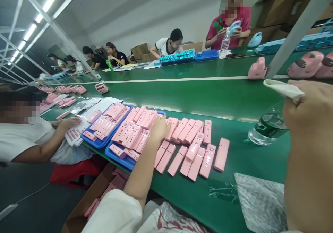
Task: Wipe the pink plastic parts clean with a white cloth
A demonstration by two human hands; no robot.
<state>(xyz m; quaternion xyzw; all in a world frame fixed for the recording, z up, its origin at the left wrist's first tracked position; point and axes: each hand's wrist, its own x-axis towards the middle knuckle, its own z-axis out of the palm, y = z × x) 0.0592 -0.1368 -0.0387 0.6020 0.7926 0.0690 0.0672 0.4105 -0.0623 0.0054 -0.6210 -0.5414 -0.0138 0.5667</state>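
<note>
My left hand (159,128) is over the right edge of a blue tray (110,152) heaped with pink pieces (134,134), its fingers on the pieces there; whether it grips one is hidden. Several more pink pieces (221,154) lie in loose rows on the green table to its right, some stacked on others. My right hand (303,94) is raised at the far right, fingers curled round a whitish, flat thing (282,88) that sticks out to the left. Behind its wrist stands a water bottle (267,127) with a green label.
A second blue tray (84,136) of pink pieces stands at the left, beside a seated person in white (28,136). Clear plastic film (260,201) lies at the front right. Pink handled cases (257,68) stand along the line. Under the table is a carton (96,188). Several people sit opposite.
</note>
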